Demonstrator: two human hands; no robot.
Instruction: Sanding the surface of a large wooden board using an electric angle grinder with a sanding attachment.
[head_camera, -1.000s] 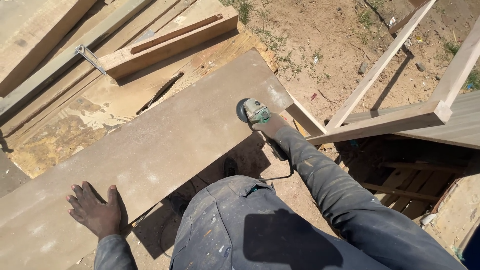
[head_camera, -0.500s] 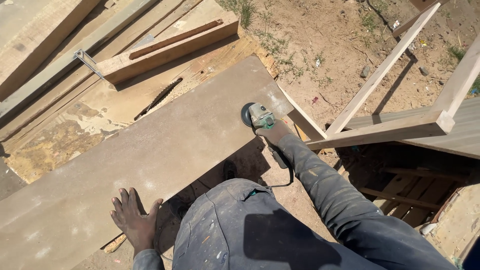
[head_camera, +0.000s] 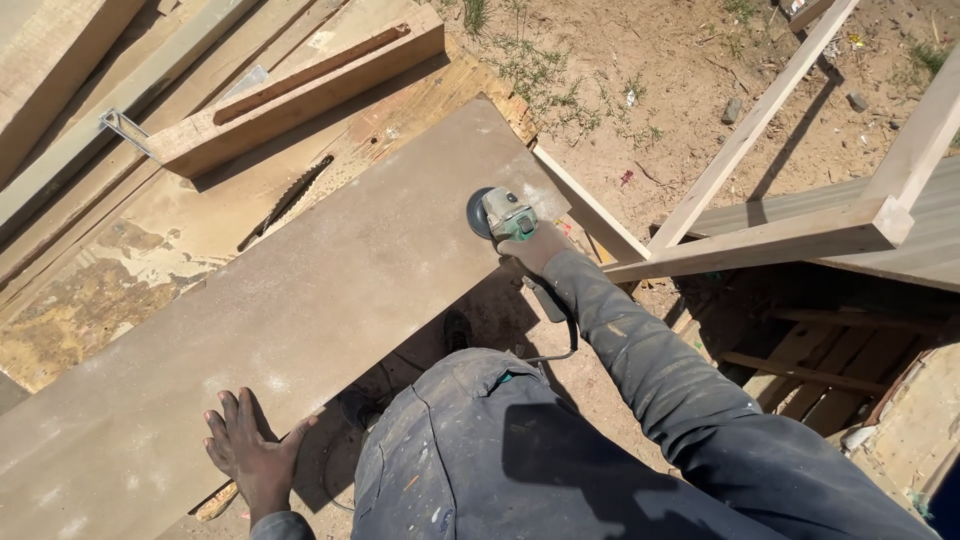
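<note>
From the head camera I look down over a dusty dark jacket onto a long grey-brown board (head_camera: 300, 310) that runs from the lower left up toward the upper middle of the frame, lying flat over a worn, stained work surface (head_camera: 110, 290). My right hand (head_camera: 535, 248) is stretched out to the board's far end, its fingers wrapped tight around the body of a green angle grinder (head_camera: 505, 218); the grinder's dark round disc (head_camera: 478, 212) sits against the board's top face just inside its right-hand edge, near the far corner. A dark cable (head_camera: 560, 335) drops from the back of the tool along my sleeve. My left hand (head_camera: 250, 450) lies flat on the near end of the board, fingers spread and loose, gripping nothing, palm pressed to the wood close to its near edge. Beyond the board, a thick timber beam (head_camera: 300, 85) with a groove along its top lies aslant on the work surface, and a saw blade (head_camera: 285, 200) pokes up through a slot between beam and board. To the right, pale wooden rails (head_camera: 760, 240) of a frame cross over sandy ground (head_camera: 680, 70) with sparse grass, and in the shadow below them I see more wooden slats (head_camera: 800, 360). I cannot tell whether the disc is spinning.
</note>
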